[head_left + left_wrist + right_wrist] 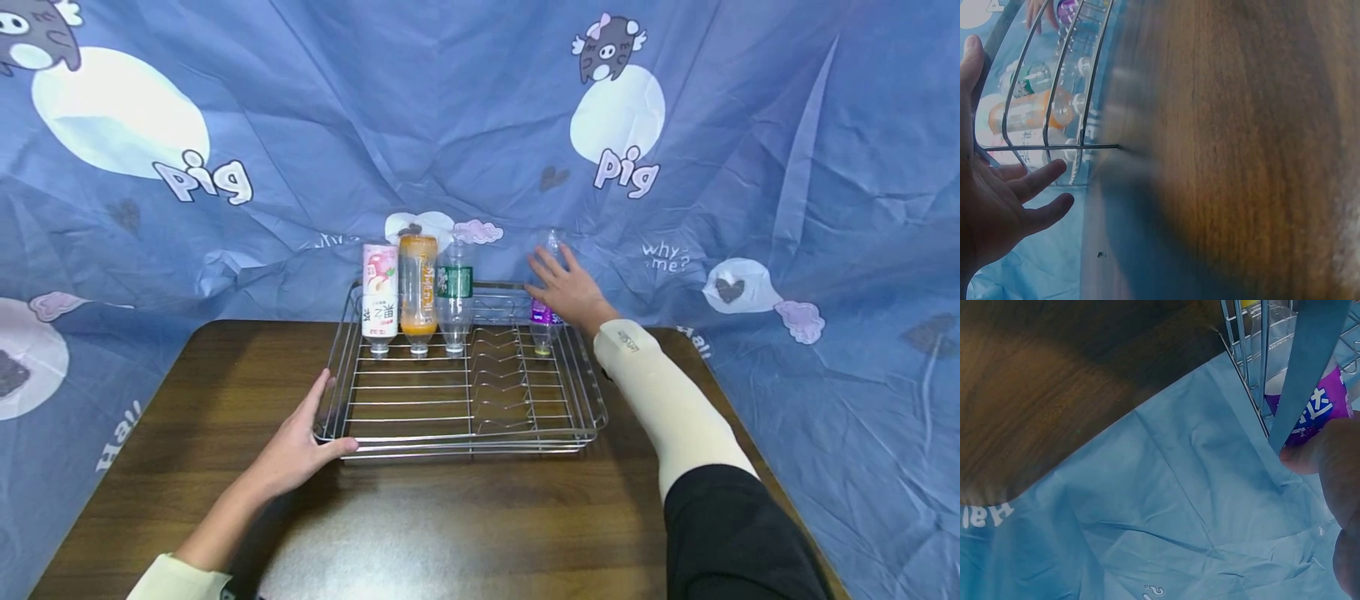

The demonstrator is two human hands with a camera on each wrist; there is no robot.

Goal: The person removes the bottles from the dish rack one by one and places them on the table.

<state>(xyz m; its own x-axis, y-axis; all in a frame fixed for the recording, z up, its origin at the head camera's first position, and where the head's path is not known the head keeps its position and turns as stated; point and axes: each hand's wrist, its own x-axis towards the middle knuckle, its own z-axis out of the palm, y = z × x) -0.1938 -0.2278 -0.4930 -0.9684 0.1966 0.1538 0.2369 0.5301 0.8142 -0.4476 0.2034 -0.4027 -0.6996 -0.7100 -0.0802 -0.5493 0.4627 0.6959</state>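
Observation:
A metal wire rack (408, 435) stands on the wooden table. My left hand (296, 450) rests at its front left corner, thumb by the front rail and a straight finger along the left side. In the left wrist view the left hand (997, 206) has its fingers spread beside the wires. At the rack's right rear, a clear bottle with a purple label (542, 313) stands upside down, partly hidden by my right hand (573, 292), whose fingers are spread and extended. The right wrist view has the purple label (1329, 403) close to the fingers (1304, 457).
Along the rack's rear left, three more bottles stand upside down: a pink and white one (380, 292), an orange-capped-looking one with orange liquid (417, 287) and a clear one with a green label (455, 283). Blue printed cloth (360, 125) hangs behind the table (450, 525).

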